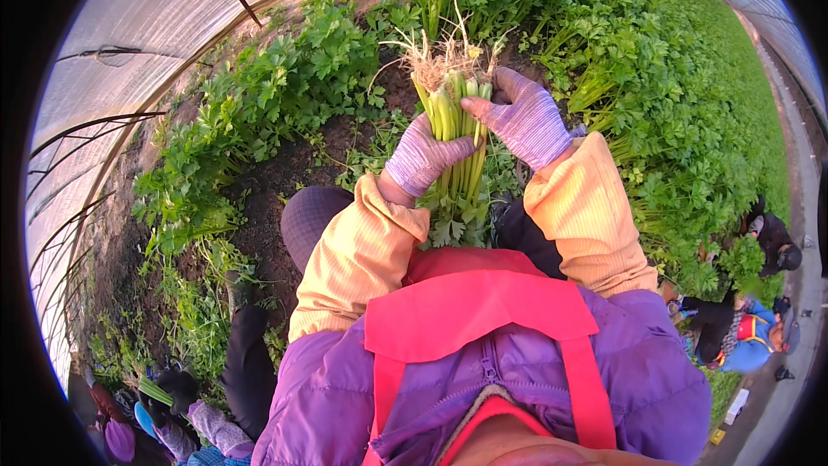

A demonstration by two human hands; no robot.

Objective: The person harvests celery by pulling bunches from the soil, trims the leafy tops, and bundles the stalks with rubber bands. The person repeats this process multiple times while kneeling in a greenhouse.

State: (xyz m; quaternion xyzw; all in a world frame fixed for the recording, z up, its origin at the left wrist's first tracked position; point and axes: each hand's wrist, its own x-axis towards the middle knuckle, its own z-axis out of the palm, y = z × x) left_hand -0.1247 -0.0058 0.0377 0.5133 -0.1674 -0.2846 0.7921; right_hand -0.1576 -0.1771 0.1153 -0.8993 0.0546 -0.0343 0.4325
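Observation:
My left hand (430,152), in a striped knit glove with bare fingertips, is wrapped around a bunch of celery (457,123). The bunch is held upside down in front of my lap. Its pale, tangled roots (446,59) point away from me, and its leaves (456,223) hang toward my red apron. At the right edge of the bunch, just below the roots, my right hand (525,118) has its thumb on an outer stalk. The other fingers of that hand curl behind the stalks and are partly hidden.
Standing celery (673,77) fills the right side, with more celery plants (284,77) at the left. Dark soil (278,188) carries loose leaves. Plastic greenhouse sheeting (149,19) curves along the left. Co-workers crouch at lower right and lower left, one near cut celery stalks (155,391).

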